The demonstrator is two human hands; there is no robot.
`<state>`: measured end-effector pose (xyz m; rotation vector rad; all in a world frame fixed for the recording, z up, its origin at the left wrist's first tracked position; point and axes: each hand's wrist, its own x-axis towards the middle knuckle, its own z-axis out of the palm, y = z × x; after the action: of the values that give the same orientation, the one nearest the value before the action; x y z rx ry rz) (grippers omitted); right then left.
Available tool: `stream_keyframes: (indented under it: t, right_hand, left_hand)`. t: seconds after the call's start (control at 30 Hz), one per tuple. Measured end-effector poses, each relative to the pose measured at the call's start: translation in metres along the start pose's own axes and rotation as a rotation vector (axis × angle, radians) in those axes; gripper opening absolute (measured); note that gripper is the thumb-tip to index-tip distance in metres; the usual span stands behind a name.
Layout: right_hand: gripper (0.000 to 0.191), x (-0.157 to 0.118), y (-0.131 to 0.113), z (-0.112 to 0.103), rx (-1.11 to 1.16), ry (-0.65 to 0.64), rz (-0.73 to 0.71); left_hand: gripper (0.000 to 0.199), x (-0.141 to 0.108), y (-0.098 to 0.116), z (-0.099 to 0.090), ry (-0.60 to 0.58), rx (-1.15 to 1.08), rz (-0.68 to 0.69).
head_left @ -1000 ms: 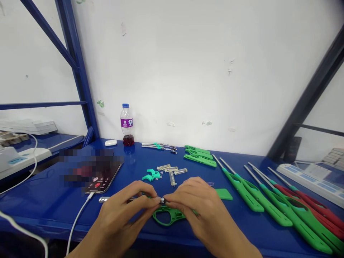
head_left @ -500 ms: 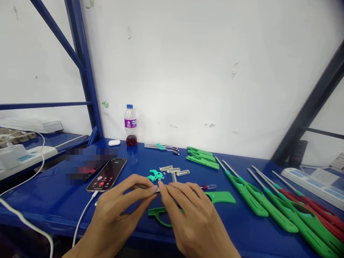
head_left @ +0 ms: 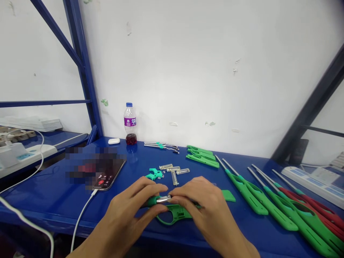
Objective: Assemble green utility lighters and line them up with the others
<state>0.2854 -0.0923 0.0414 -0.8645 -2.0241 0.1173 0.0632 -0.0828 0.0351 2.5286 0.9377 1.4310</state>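
Observation:
Between thumb and fingers, my left hand point(head_left: 126, 209) pinches a short metal lighter tube point(head_left: 163, 199) with a green collar. My right hand point(head_left: 212, 208) closes its fingertips on the tube's right end, where a small dark part shows. Just beneath lies an open green lighter handle shell point(head_left: 177, 214), partly covered by my right hand. Another green handle piece point(head_left: 228, 195) sticks out beyond that hand. Ahead of my fingers are teal trigger pieces point(head_left: 155, 174) and several clear fuel tanks point(head_left: 174, 177).
Thin metal rods point(head_left: 161, 145) and green handle shells point(head_left: 202, 157) lie along the wall. Long-necked green and red lighters point(head_left: 247, 195) cover the right side. At left are a charging phone point(head_left: 114, 173), a drink bottle point(head_left: 130, 125) and a white earphone case point(head_left: 114, 141).
My hands have moved apart slightly and lower, and the metal tube with its green collar now shows between them. The handle shell beneath appears farther right. My right hand now mostly covers the screwdriver.

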Motion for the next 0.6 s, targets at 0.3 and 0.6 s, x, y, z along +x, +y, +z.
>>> stream_keyframes:
  t: [0.3, 0.6]
  right_hand:
    - [0.012, 0.001, 0.012, 0.005, 0.004, -0.129, 0.011]
    - [0.018, -0.001, 0.017, 0.042, -0.123, -0.401, -0.029]
  left_hand:
    - [0.016, -0.001, -0.016, -0.016, -0.369, -0.074, -0.223]
    - [0.014, -0.024, -0.053, -0.016, -0.601, 0.001, -0.373]
